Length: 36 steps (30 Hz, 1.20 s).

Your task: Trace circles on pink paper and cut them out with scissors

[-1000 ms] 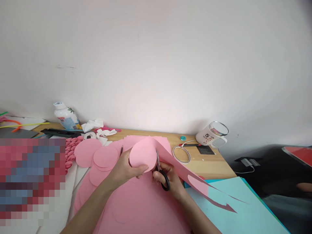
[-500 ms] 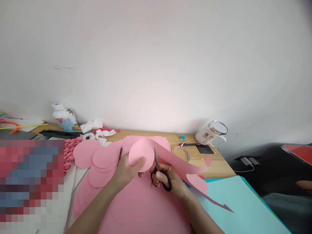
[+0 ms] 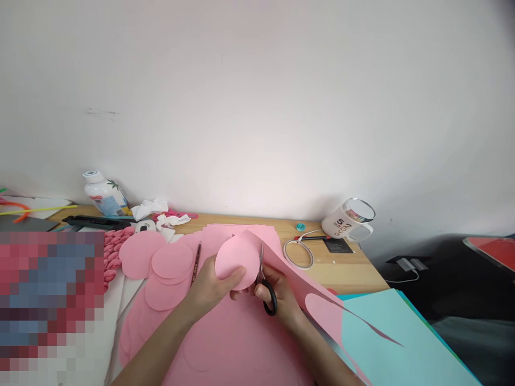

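Observation:
Between my thumb and fingers, my left hand (image 3: 219, 281) pinches a round piece of pink paper (image 3: 237, 260). My right hand (image 3: 279, 295) is closed on black-handled scissors (image 3: 269, 300), whose blades point up along the circle's right edge. From there a strip of pink scrap paper (image 3: 293, 273) still joins near the top of the circle and trails down to the right over my right wrist. Overlapping pink paper circles (image 3: 169, 287) lie left of my hands, and a dark pencil (image 3: 196, 261) rests on the pink sheets (image 3: 241, 338) underneath.
A white mug (image 3: 348, 220) stands at the back right, near a white ring (image 3: 298, 254) and a black card (image 3: 338, 245). Light blue paper (image 3: 398, 338) lies on the right. At the back left are a white bottle (image 3: 105, 194), crumpled tissue (image 3: 149, 208) and pink braided yarn (image 3: 116, 249).
The circle in my left hand has shifted slightly right and down. The scissors have turned more upright, and the scrap strip has swung lower across my right forearm.

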Available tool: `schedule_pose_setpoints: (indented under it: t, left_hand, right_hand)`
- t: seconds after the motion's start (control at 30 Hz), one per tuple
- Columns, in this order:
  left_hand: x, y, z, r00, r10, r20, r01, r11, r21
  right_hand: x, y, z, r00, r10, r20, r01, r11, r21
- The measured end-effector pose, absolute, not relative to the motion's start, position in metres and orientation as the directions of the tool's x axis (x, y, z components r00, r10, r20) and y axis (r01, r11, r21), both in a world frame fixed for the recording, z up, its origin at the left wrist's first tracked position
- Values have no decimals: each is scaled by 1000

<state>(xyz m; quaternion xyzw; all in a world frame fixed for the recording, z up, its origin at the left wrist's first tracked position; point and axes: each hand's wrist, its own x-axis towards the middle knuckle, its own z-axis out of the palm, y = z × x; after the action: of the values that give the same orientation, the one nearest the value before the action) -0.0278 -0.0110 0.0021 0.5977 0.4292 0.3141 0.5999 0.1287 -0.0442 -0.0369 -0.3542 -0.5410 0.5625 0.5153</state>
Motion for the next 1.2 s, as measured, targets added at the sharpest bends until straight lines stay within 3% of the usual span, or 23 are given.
schedule_pose_setpoints:
  t: [0.6,0.73,0.8,0.9,1.0,1.1,1.2]
  left_hand:
    - [-27,-10,-2,481,870,-106,96,68,993]
    - [-29,-10,-5,472,873,-125,111,82,990]
    - [-31,-9,-5,452,881,-139,101,105,989]
    - [-33,-8,-4,418,899,-130,82,105,991]
    - [-33,-8,-1,380,920,-96,40,87,995]
    - [-32,-8,1,370,925,-83,-10,93,996]
    - [-31,-10,3,368,927,-68,-25,83,996]
  right_hand:
    - [131,-45,-50,-101,985,142,-224,117,-968]
    - [133,-42,-58,-103,991,82,-377,37,-925]
    - [138,-38,-62,-34,999,0,-501,-17,-865]
    - [147,-32,-62,93,995,-37,-601,26,-799]
    - [152,-32,-55,58,996,67,-539,88,-838]
    - [149,-38,-47,-88,980,181,-338,142,-931]
    - [144,-43,-40,-212,958,192,-151,162,-975]
